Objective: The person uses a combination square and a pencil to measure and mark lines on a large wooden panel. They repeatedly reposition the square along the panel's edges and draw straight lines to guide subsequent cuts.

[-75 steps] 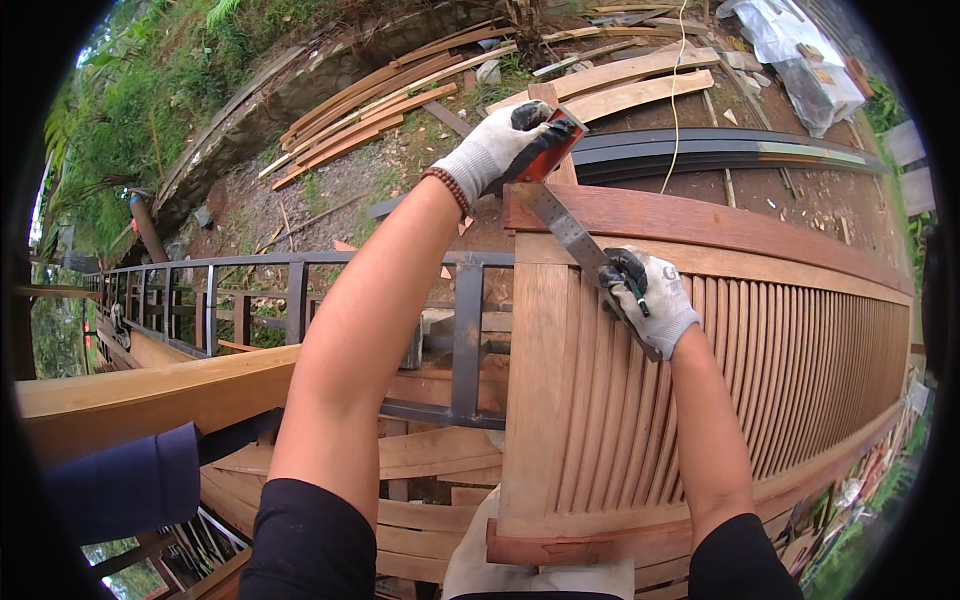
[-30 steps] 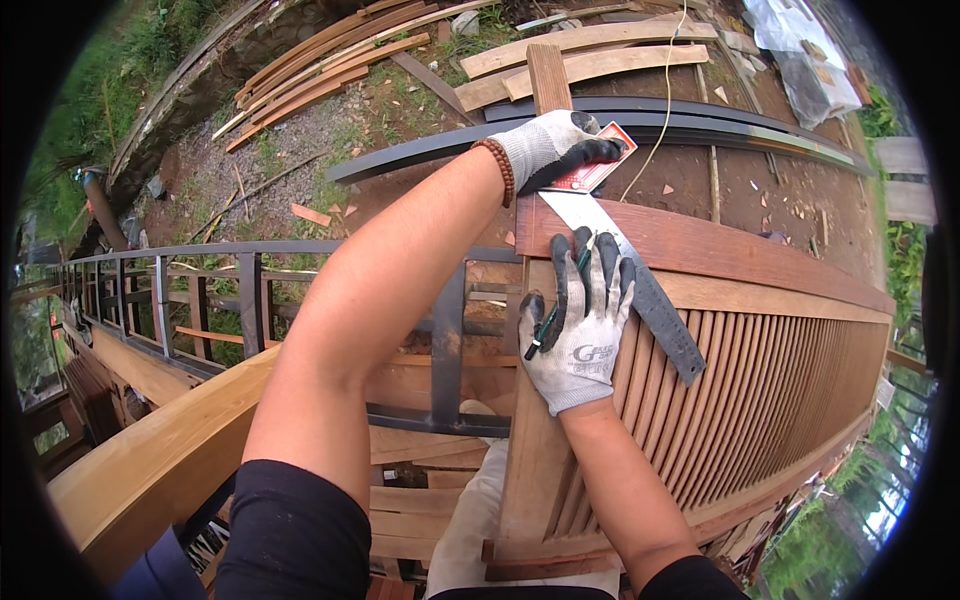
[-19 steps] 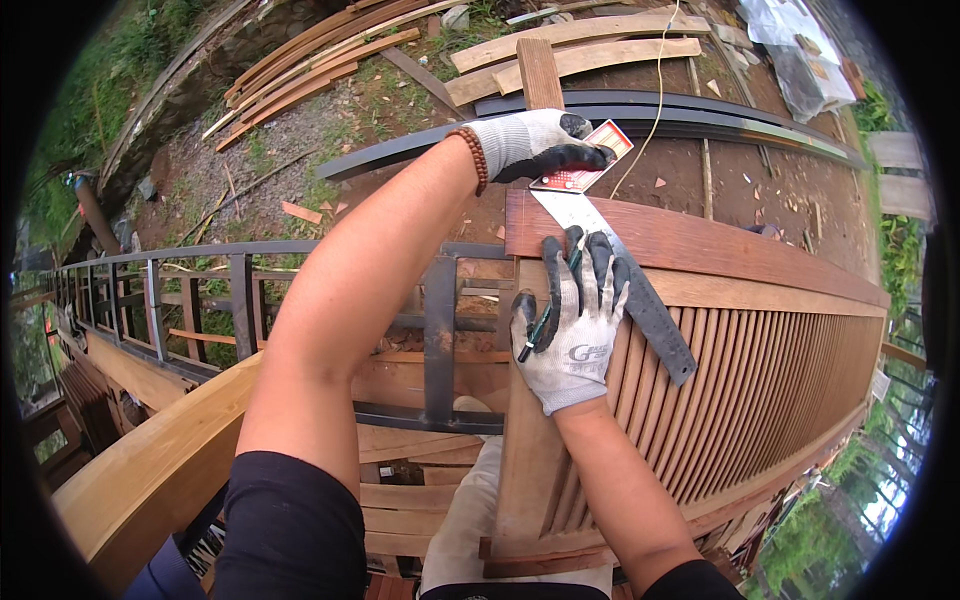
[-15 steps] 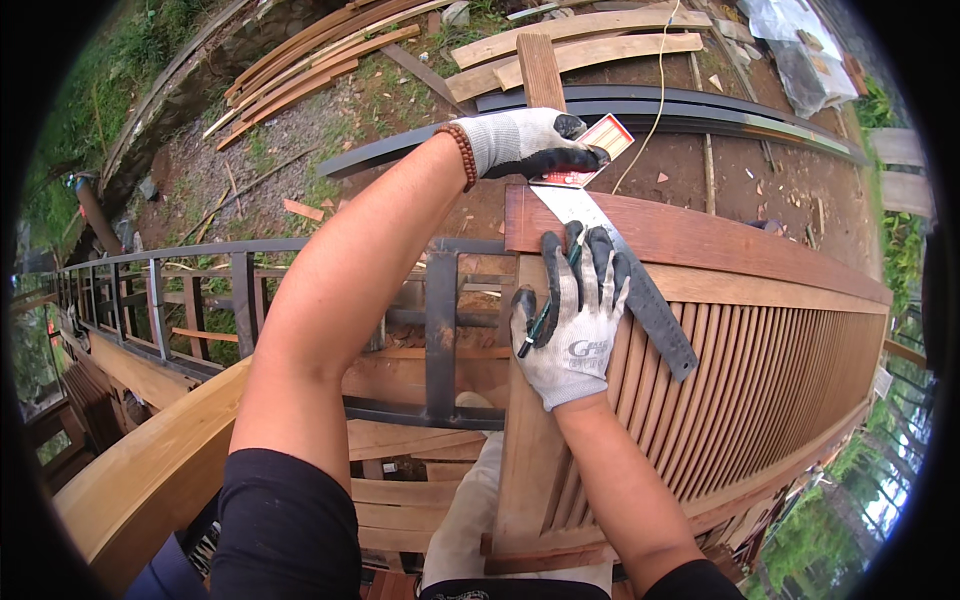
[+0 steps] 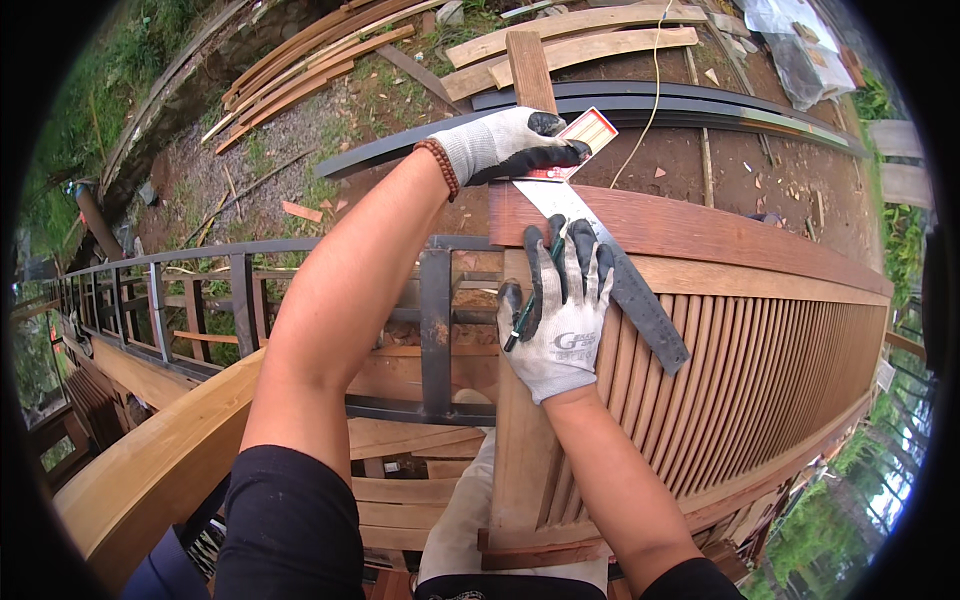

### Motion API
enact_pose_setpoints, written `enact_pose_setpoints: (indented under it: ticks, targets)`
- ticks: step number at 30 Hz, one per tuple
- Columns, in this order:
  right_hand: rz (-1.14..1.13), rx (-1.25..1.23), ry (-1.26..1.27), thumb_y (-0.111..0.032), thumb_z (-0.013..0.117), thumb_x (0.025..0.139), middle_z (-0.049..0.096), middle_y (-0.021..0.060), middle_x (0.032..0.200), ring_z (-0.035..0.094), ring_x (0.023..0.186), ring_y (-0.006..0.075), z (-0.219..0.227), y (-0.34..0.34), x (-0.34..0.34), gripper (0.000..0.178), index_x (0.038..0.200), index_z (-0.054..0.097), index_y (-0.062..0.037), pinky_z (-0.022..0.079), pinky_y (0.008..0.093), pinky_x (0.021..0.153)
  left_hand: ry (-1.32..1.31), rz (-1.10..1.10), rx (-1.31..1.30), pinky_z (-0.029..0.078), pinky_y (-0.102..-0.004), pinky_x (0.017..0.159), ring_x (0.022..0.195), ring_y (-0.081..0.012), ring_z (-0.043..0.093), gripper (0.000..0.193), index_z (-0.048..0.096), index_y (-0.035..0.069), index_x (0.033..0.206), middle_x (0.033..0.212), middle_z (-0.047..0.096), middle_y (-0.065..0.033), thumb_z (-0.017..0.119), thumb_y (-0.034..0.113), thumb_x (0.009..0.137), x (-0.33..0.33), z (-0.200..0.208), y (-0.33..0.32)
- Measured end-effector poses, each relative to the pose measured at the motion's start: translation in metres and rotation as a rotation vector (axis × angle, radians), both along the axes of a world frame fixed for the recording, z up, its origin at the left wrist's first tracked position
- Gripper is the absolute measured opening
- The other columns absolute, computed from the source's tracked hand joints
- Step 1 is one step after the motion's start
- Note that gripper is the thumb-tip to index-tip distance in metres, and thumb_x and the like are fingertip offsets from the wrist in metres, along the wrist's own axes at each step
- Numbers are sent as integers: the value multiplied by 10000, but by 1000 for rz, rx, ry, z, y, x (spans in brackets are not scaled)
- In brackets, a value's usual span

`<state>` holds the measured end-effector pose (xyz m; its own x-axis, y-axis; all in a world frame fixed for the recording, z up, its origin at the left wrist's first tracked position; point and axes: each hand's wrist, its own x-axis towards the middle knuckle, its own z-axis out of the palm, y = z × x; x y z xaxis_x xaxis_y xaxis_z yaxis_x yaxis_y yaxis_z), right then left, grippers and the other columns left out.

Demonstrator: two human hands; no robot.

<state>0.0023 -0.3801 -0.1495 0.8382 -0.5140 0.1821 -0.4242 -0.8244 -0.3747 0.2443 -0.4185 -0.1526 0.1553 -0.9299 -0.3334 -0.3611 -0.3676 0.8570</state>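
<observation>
In a white glove with black fingertips, my left hand grips the red-and-cream stock of a try square beyond the far edge of a slatted wooden panel. The square's metal blade slants across the panel's reddish edge strip and onto the slats. My right hand, gloved alike, lies over the panel's near-left corner area with its fingers reaching to the blade. A dark green pencil is held between its thumb and fingers, passing partly behind the forefinger. The pencil's tip is hard to make out.
A dark metal frame runs left of the panel. A thick pale beam crosses the lower left. Beyond lie dark metal bars, long planks, stacked timber strips and a pale cable.
The panel, the square and both my hands sit slightly farther left in the picture. Both grips look the same, and the square keeps nearly the same slant on the panel.
</observation>
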Motion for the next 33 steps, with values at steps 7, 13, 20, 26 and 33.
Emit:
enact_pose_setpoints:
  ticks: [7, 13, 20, 26, 33]
  targets:
    - [23, 0, -12, -207, 654, 884, 330, 192, 1621, 269, 1504, 423, 1, 2, 1, 707, 1542, 407, -132, 157, 620, 1214, -36, -95, 66, 504, -309, 758, 822, -121, 601, 559, 714, 81, 1106, 930, 707, -58, 652, 609, 932, 10, 7, -4]
    - [38, -16, -21, -202, 636, 895, 338, 193, 1617, 266, 1505, 423, -1, 0, 2, 679, 1533, 416, -118, 151, 607, 1222, -154, -188, 106, 512, -350, 814, 890, -204, 651, 705, 693, 99, 1166, 971, 718, -107, 572, 740, 900, 17, 9, -2]
    - [23, -17, -19, -205, 620, 905, 339, 189, 1618, 261, 1510, 416, -1, -1, 1, 669, 1534, 412, -113, 139, 598, 1231, -304, -192, 188, 509, -347, 764, 860, -198, 636, 673, 680, 89, 1167, 982, 706, -106, 552, 708, 936, 12, 21, -6]
    - [32, -26, -6, -205, 622, 902, 334, 190, 1621, 253, 1515, 411, -2, -2, 3, 677, 1538, 409, -120, 127, 597, 1235, -260, -202, 145, 493, -344, 744, 820, -186, 603, 646, 682, 70, 1118, 921, 683, -95, 540, 680, 956, 14, 24, -4]
    - [33, -13, -6, -219, 615, 905, 333, 200, 1616, 240, 1518, 422, -1, -1, 3, 662, 1530, 425, -115, 124, 609, 1233, -235, -210, 95, 480, -327, 735, 809, -166, 602, 590, 697, 81, 1063, 888, 684, -69, 563, 645, 959, 17, 13, -4]
